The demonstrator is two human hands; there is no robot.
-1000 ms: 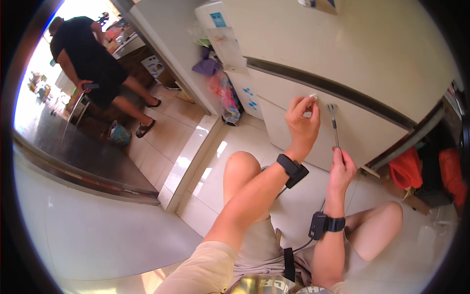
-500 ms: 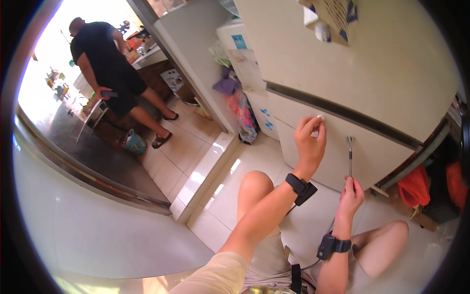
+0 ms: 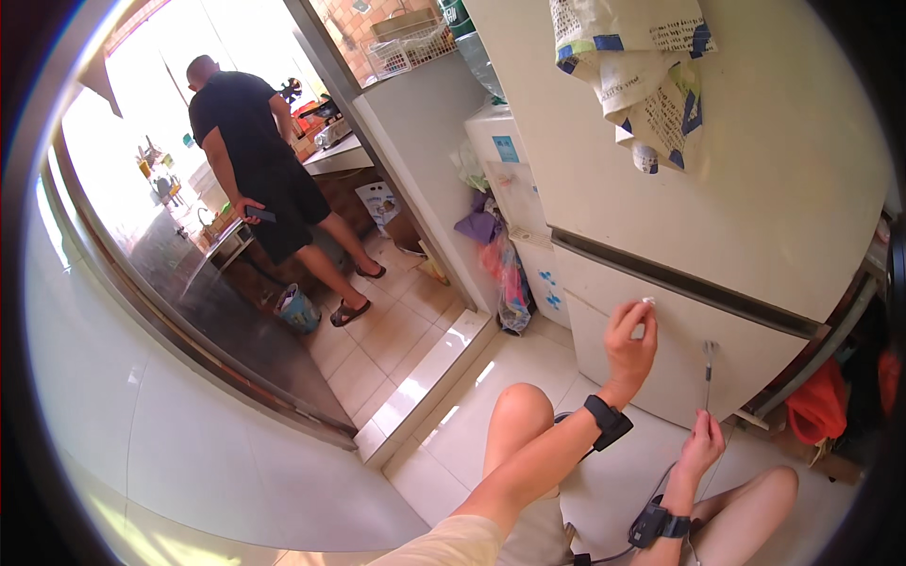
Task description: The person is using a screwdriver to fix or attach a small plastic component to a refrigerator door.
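Note:
My left hand (image 3: 630,347) is raised in front of the lower door of a cream refrigerator (image 3: 755,179). Its thumb and fingers pinch a small white scrap (image 3: 648,301), too small to tell its kind. Lower and to the right, my right hand (image 3: 699,445) is closed around a thin metal rod with a small pronged head (image 3: 710,353). The rod points up, its head in front of the lower door; whether it touches the door I cannot tell. Both wrists carry black strapped devices with cables.
A printed cloth (image 3: 642,71) hangs on the upper refrigerator door. To its left are a water dispenser (image 3: 505,170) and plastic bags (image 3: 505,274). Beyond a raised tiled sill (image 3: 429,377), another person (image 3: 247,156) stands in a kitchen, holding a phone behind them. Red bags (image 3: 817,401) lie right.
The view has tilted upward, showing more of the cloth and kitchen, so both hands appear lower. My grips on the white scrap and the rod look unchanged.

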